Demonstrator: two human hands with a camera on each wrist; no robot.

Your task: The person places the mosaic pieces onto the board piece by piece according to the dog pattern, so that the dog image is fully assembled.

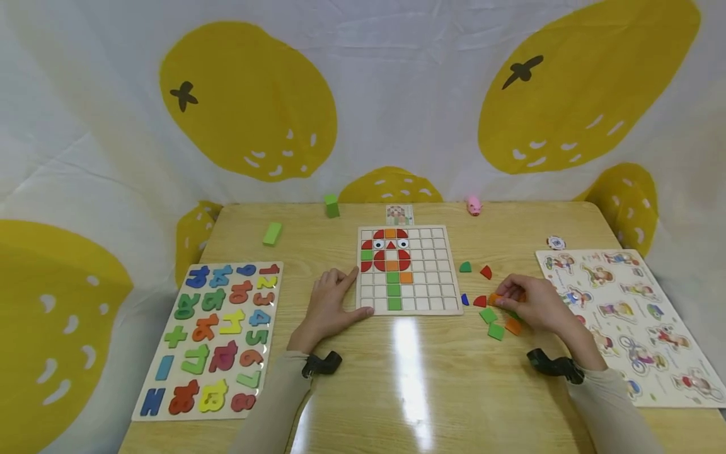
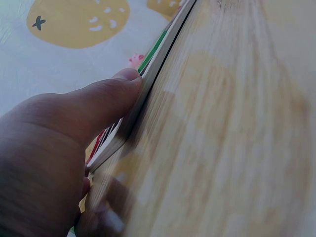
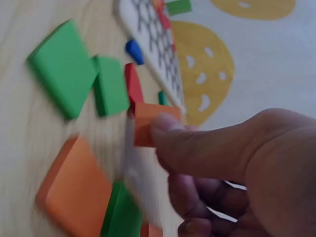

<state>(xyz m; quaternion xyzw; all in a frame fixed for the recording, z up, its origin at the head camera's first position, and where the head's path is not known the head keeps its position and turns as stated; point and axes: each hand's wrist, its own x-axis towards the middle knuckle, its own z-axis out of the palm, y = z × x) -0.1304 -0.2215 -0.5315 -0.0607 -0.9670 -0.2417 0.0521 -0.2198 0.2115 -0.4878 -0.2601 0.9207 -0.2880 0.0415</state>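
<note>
A wooden grid board (image 1: 427,292) lies mid-table, with red, orange and green tiles and two eye tiles in its cells. My left hand (image 1: 328,307) is at its near left corner: the index fingertip touches the left side and the thumb (image 2: 106,101) rests along the near edge. At the right, my right hand (image 1: 533,301) pinches an orange square tile (image 3: 143,126) between thumb and fingers, just off the table. Below and beside it lie green tiles (image 3: 64,69), an orange tile (image 3: 76,185), a red tile (image 1: 480,301) and a small blue tile (image 1: 465,299).
A number puzzle board (image 1: 176,353) lies left, a picture puzzle board (image 1: 615,290) right. Behind the grid are a pattern card (image 1: 399,215), a pink pig figure (image 1: 473,205), green blocks (image 1: 272,234) and a round chip (image 1: 556,242). A lemon-print cloth (image 1: 397,94) hangs behind the table.
</note>
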